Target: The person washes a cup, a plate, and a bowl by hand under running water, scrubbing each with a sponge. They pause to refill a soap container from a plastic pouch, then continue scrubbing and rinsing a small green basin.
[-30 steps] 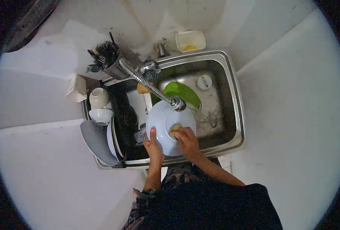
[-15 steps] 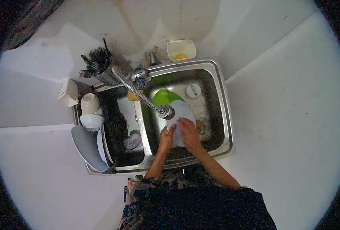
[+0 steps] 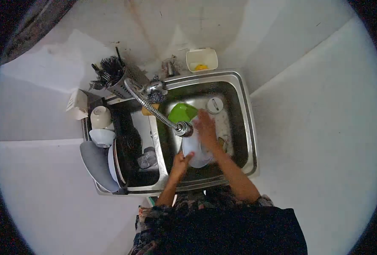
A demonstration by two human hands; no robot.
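Over the right basin of the sink, my left hand (image 3: pixel 181 164) grips the lower left edge of a white plate (image 3: pixel 193 146), with the thumb on its face. The plate is tilted and partly covered by the shower-type tap head (image 3: pixel 183 128). My right hand (image 3: pixel 206 128) is over the plate's upper right part; its fingers are smeared by motion, and whether it holds anything is hidden. Just beyond the plate lies a green bowl or dish (image 3: pixel 182 113) in the basin. A round white lid-like piece with a slot (image 3: pixel 214 105) sits farther back.
Bowls (image 3: pixel 100 117) and plates (image 3: pixel 96 163) stand along the left side. A cutlery holder (image 3: pixel 119 88) is behind the tap hose (image 3: pixel 148 106). A white tub (image 3: pixel 202 58) with something yellow is on the back ledge. Grey cloth-like stuff (image 3: pixel 147 158) lies in the left basin.
My right hand has moved up and away from me across the plate. My left hand has shifted slightly down and left, still holding the plate, which has come a little nearer.
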